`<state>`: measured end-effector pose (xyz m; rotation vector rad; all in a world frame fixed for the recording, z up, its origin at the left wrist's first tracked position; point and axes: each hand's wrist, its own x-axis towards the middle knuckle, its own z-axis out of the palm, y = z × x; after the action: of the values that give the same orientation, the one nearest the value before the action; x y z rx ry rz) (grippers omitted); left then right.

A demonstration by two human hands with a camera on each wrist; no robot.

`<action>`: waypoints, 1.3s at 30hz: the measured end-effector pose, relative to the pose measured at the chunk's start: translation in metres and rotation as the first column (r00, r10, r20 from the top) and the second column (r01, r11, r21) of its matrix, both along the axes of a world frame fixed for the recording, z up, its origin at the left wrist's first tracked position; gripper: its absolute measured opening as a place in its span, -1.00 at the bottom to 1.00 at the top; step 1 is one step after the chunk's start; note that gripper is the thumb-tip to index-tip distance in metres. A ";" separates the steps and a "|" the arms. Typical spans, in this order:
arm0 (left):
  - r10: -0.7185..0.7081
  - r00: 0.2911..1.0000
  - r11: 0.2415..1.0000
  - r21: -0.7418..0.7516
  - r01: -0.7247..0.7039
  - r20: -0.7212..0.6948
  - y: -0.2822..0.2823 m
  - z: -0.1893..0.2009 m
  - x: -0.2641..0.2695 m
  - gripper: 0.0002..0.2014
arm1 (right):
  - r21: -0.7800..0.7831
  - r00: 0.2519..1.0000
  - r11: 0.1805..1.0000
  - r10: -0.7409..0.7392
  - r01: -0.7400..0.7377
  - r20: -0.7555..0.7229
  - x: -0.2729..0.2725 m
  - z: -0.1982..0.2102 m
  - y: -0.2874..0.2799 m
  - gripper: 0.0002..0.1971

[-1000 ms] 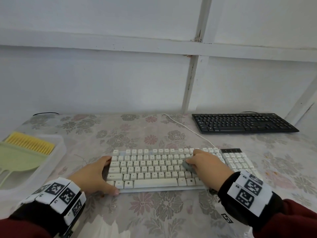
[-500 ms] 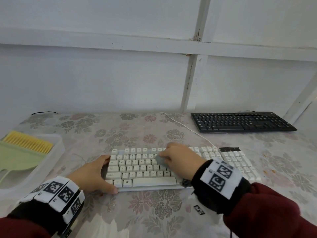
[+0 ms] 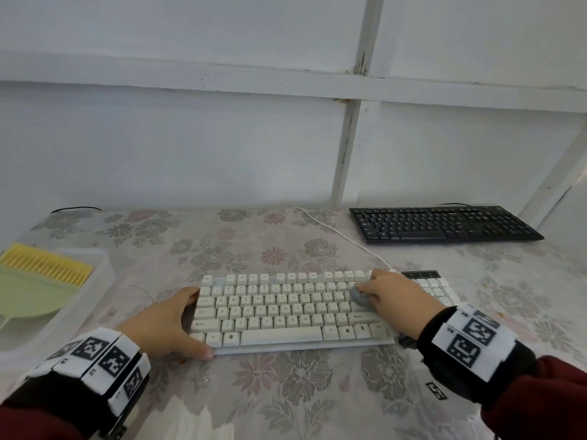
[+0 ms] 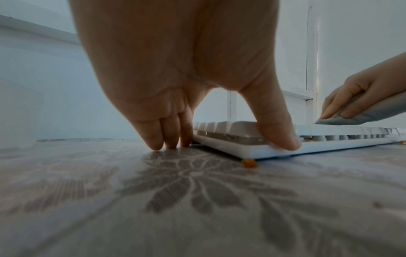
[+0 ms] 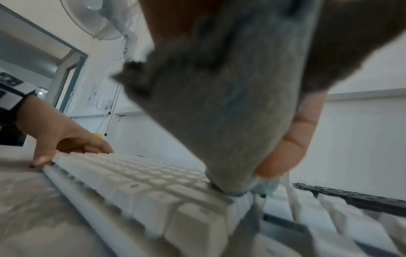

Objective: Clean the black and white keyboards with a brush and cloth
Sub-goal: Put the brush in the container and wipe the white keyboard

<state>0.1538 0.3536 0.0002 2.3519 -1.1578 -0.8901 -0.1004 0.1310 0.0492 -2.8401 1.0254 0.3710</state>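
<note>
Surface (image 3: pixel 286 392): covered with a floral-print sheet; carries both keyboards and a tray.
White keyboard (image 3: pixel 279 312): lies flat at the near centre of the surface, long side toward the person; its white cable (image 3: pixel 336 236) runs back toward the wall.
Left hand (image 3: pixel 165 322): braces the left end of the white keyboard. Thumb lies along the near left corner of the frame; the other fingers (image 4: pixel 169 132) stand straight and close together, tips down on the surface against the left edge. Holds nothing.
Right hand (image 3: pixel 394 300): over the upper right part of the main key block, fingers curled round the cloth, pressing it onto the keys.
Cloth (image 3: pixel 360 296): grey, bunched in the right hand; the wrist view shows its lower end touching the key tops while the rest hangs from the palm.
Black keyboard (image 3: pixel 444 225): far right of the surface near the wall, well apart from the white keyboard, neither hand on it.
Brush (image 3: pixel 44 268): yellow bristles, lying in the tray with a pale green dustpan (image 3: pixel 28 296).
Tray (image 3: pixel 98 281): clear plastic, at the left edge of the surface, apart from both hands.
Fan (image 5: pixel 103 19): white, on the wall, seen only in the right wrist view.
</note>
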 end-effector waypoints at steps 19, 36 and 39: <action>-0.007 1.000 1.000 0.027 0.008 -0.014 0.002 0.003 0.001 0.44 | 0.072 0.994 0.995 0.065 -0.071 0.087 0.017 -0.001 0.012 -0.72; -0.022 1.000 1.000 0.022 0.022 -0.014 0.002 0.005 -0.001 0.50 | -0.065 0.991 0.996 0.062 -0.055 0.122 -0.035 -0.008 -0.029 -0.71; -0.028 1.000 0.999 0.030 0.028 -0.011 0.002 0.006 -0.001 0.52 | -0.110 0.993 0.993 0.063 -0.053 0.096 -0.042 -0.015 -0.035 -0.76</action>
<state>0.1524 0.3558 0.0058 2.3578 -1.1842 -0.9349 -0.1424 0.0957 0.0337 -2.9543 0.9741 0.1825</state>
